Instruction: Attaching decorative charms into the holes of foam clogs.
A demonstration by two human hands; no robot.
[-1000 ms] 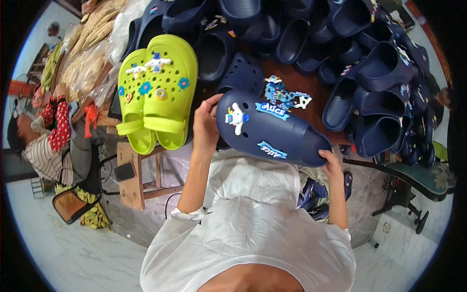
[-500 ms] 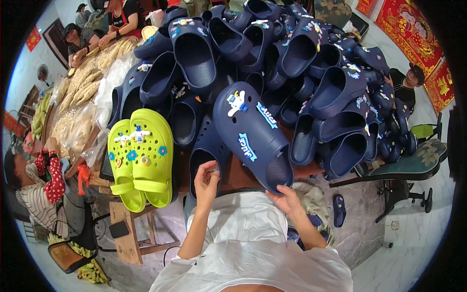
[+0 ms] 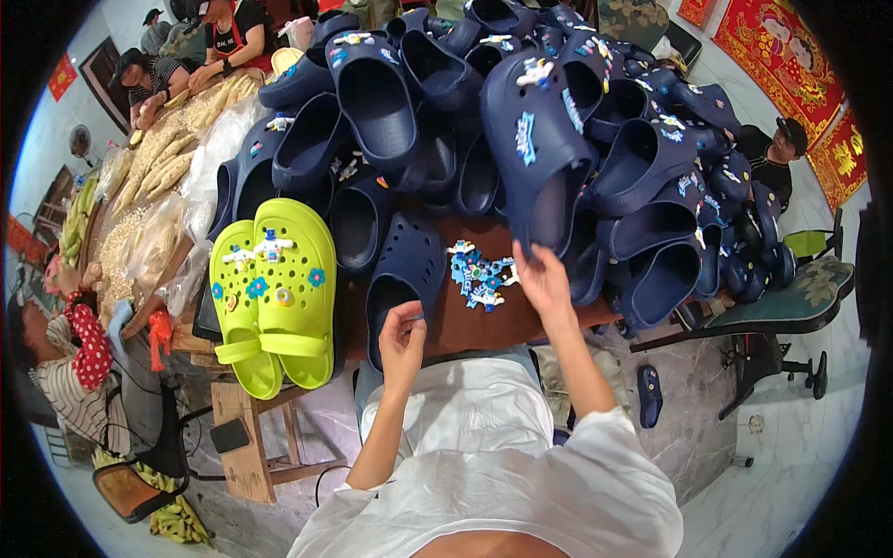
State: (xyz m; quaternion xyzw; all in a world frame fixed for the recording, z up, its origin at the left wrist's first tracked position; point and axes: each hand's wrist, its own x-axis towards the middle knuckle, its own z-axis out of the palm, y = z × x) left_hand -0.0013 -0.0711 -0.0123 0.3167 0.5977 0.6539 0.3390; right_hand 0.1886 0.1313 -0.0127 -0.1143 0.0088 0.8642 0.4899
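Note:
My right hand (image 3: 542, 282) grips the heel end of a navy clog (image 3: 544, 139) that has white and blue shoe charms on it. This clog is raised against the pile of navy clogs (image 3: 377, 102). Thumb and fingers of my left hand (image 3: 406, 337) are pinched together; a small bluish bit shows at the tips, too small to name. Just behind that hand lies a plain navy clog (image 3: 406, 265) with bare holes. Between my hands, loose blue and white shoe charms (image 3: 481, 277) are heaped on the brown tabletop (image 3: 446, 327).
A pair of lime-green clogs (image 3: 296, 298) with charms stands at the table's left. Beyond it, people sit around a table of peeled corn cobs (image 3: 167, 167). A wooden stool (image 3: 239, 456) bears a phone (image 3: 229, 436). A green-topped chair (image 3: 777, 302) stands at right, near another person.
My right hand has lifted the charmed clog up and away from me, toward the pile, uncovering the charms. My left hand has shifted only slightly and stays pinched.

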